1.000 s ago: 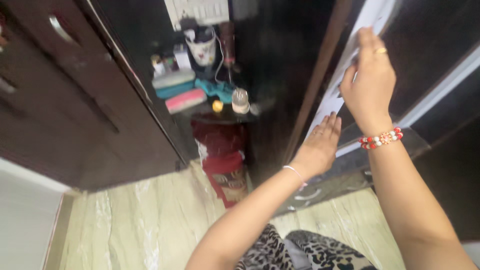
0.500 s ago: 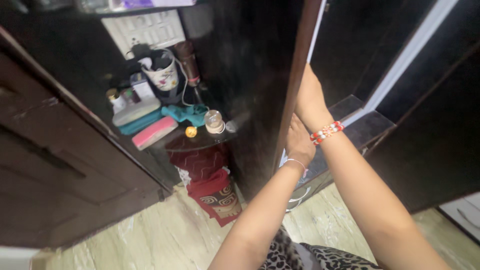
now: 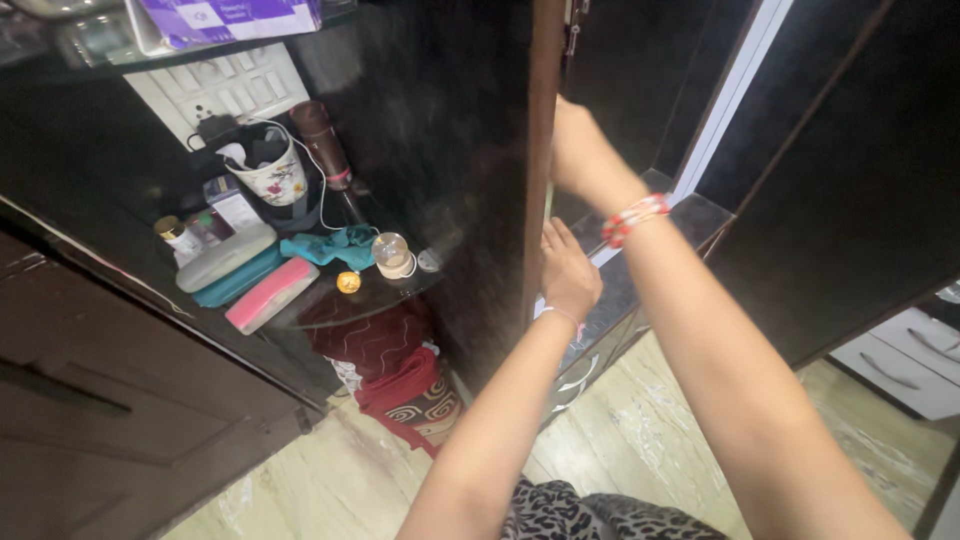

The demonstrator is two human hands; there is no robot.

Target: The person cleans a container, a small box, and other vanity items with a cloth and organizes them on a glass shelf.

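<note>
- The left hand (image 3: 568, 275) is flat and open, with the fingers straight. It rests against the edge of the tall dark door (image 3: 540, 180), low down.
- The right hand (image 3: 572, 150) is higher up on the same door edge. Its fingers go behind the door, so I cannot tell if they are gripping or loose.
- A red and white bead bracelet (image 3: 634, 217) sits on the right wrist.
- The door stands upright in the middle, between a corner shelf (image 3: 370, 300) on the left and a dark cupboard space on the right.
- On the shelf are a pink case (image 3: 270, 295), a grey case (image 3: 225, 258), a blue cloth (image 3: 335, 245), a small jar (image 3: 392, 256), a little yellow ball (image 3: 348, 283) and a flowery cup (image 3: 272, 180).
- Under the shelf sits a red cloth bundle (image 3: 405, 385) on the pale floor (image 3: 650, 440).
</note>
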